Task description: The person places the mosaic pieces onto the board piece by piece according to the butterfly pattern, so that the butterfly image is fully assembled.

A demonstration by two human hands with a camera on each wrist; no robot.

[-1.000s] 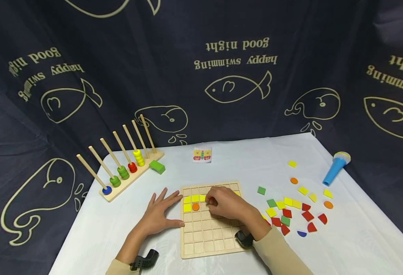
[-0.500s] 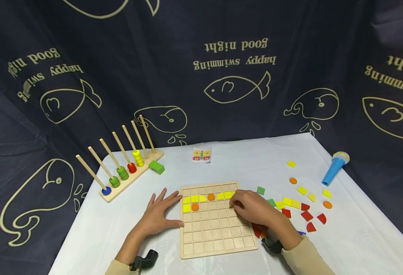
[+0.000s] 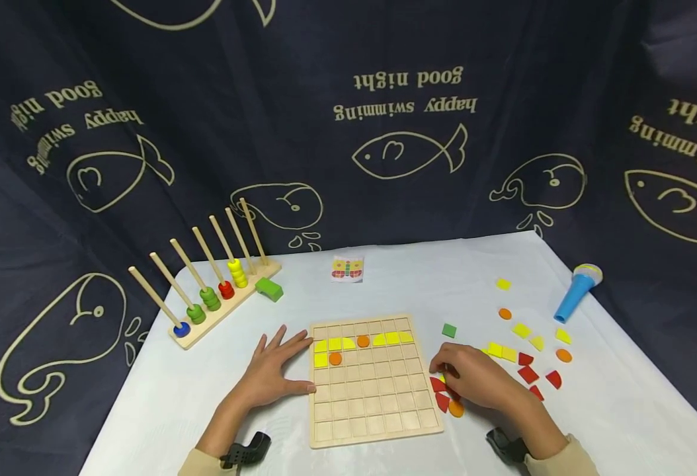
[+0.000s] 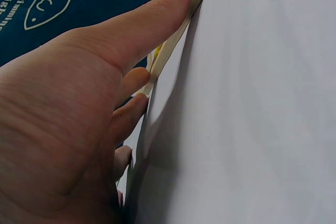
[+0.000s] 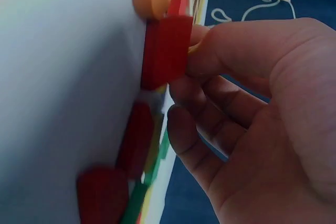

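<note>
A wooden grid board [image 3: 375,420] lies flat on the white table. Yellow tiles [image 3: 334,344] and an orange disc [image 3: 363,341] sit in its second row; below are a yellow square [image 3: 321,359] and another orange disc [image 3: 335,358]. My left hand [image 3: 268,373], fingers spread, touches the board's left edge with thumb and fingertips. Off the board's right edge, my right hand [image 3: 479,377] is low among loose tiles, fingers bent around a yellow bit [image 5: 193,50]; I cannot tell whether they grip it. Red tiles [image 3: 442,402] and an orange disc [image 3: 455,408] lie beside the thumb.
More loose tiles [image 3: 528,375] are scattered right of my right hand. A blue toy microphone [image 3: 576,295] lies near the right edge. At the back stands a butterfly picture card [image 3: 347,269]; back left are a pegged bead rack [image 3: 229,309] and a green block [image 3: 269,289].
My right hand has moved from over the board's second row, past its upper right corner, to the loose tiles on the right. The row's tiles are uncovered. My left hand stays put.
</note>
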